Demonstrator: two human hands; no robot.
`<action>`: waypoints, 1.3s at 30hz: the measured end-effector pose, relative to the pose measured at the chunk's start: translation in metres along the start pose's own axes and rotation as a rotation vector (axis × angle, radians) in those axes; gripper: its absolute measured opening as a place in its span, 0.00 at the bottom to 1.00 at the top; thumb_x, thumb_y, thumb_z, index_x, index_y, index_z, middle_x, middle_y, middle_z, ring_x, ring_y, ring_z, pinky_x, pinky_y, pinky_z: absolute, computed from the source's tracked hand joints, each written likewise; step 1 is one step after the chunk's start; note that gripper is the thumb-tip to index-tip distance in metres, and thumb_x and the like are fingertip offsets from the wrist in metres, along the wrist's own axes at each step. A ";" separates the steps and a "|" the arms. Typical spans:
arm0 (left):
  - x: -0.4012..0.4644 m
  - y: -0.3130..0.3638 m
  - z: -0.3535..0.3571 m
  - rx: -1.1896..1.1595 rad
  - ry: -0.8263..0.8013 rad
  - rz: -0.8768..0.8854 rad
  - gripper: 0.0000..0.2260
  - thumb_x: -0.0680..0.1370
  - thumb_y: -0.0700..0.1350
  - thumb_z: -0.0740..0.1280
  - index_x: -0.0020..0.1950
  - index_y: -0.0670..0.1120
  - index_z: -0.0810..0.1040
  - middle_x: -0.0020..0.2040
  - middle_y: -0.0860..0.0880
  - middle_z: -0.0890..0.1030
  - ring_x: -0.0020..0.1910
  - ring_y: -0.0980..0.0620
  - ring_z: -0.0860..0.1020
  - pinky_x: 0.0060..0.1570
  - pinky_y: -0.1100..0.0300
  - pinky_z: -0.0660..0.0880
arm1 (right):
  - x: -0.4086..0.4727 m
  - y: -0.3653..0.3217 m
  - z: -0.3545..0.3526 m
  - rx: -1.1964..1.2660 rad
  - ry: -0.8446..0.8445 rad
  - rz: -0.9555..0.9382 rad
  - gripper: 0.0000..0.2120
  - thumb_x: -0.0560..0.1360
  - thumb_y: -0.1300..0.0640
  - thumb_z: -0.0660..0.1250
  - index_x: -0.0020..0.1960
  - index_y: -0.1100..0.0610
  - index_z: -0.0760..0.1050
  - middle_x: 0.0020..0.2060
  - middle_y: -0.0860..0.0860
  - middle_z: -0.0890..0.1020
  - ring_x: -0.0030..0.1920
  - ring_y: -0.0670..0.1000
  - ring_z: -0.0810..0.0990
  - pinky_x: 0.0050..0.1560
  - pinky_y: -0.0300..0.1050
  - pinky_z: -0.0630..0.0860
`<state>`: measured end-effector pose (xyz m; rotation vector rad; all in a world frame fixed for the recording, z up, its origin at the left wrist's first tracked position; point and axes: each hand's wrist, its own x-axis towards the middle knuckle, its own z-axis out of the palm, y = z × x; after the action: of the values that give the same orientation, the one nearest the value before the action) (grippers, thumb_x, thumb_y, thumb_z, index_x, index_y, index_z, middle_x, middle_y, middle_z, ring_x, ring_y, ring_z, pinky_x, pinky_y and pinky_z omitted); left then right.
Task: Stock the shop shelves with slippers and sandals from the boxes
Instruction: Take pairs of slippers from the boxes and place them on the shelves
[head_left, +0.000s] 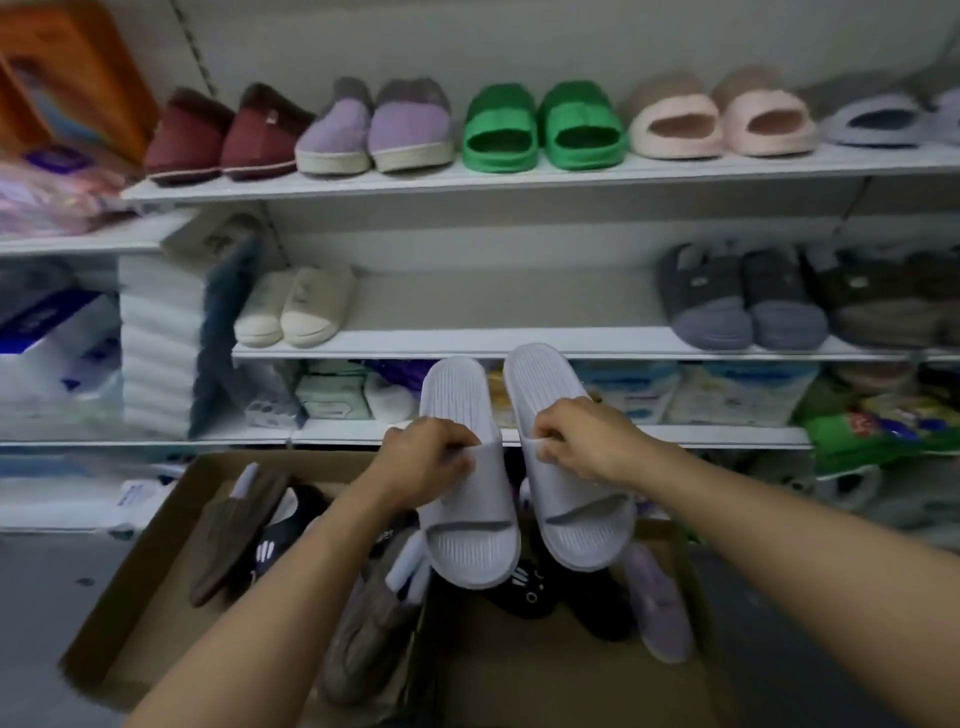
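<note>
From the head camera, at centre, two pale slides are held side by side above the open cardboard box (156, 545), toes pointing toward six o'clock. The left hand (423, 460) pinches the strap of the left slide (465, 499); the right hand (584, 441) pinches the strap of the right slide (566, 493). Their heels overlap the front edge of the middle shelf (467, 340) at twelve o'clock.

On that shelf stand one cream pair (293, 306) at ten o'clock and a grey pair (748, 301) at two o'clock, with bare board between them. The top shelf (519, 174) carries maroon, lilac, green and pink pairs, four in a row, plus a pale slide at the far right. Brown, black and lilac slippers lie jumbled in the box.
</note>
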<state>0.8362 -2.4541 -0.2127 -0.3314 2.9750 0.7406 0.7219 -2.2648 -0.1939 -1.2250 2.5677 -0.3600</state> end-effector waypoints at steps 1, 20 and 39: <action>0.011 0.030 0.008 0.021 -0.005 0.045 0.05 0.76 0.47 0.66 0.49 0.53 0.81 0.45 0.55 0.81 0.48 0.52 0.78 0.50 0.57 0.73 | -0.018 0.022 -0.012 0.007 0.012 0.027 0.11 0.74 0.55 0.64 0.33 0.53 0.69 0.32 0.48 0.75 0.37 0.53 0.75 0.32 0.42 0.65; 0.121 0.426 0.128 0.194 -0.218 0.646 0.08 0.77 0.43 0.65 0.54 0.48 0.80 0.53 0.50 0.81 0.52 0.48 0.76 0.49 0.56 0.73 | -0.279 0.304 -0.124 -0.148 0.254 0.506 0.07 0.77 0.50 0.62 0.52 0.47 0.77 0.52 0.55 0.72 0.54 0.60 0.73 0.51 0.48 0.72; 0.308 0.719 0.279 0.197 -0.191 0.840 0.15 0.74 0.46 0.62 0.58 0.55 0.79 0.60 0.51 0.80 0.57 0.44 0.78 0.51 0.53 0.77 | -0.378 0.621 -0.229 -0.120 0.194 0.732 0.03 0.77 0.55 0.59 0.45 0.53 0.69 0.50 0.55 0.78 0.50 0.58 0.76 0.46 0.48 0.72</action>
<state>0.3778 -1.7639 -0.1636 0.9876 2.8879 0.4523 0.4258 -1.5652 -0.1380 -0.2181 3.0043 -0.1655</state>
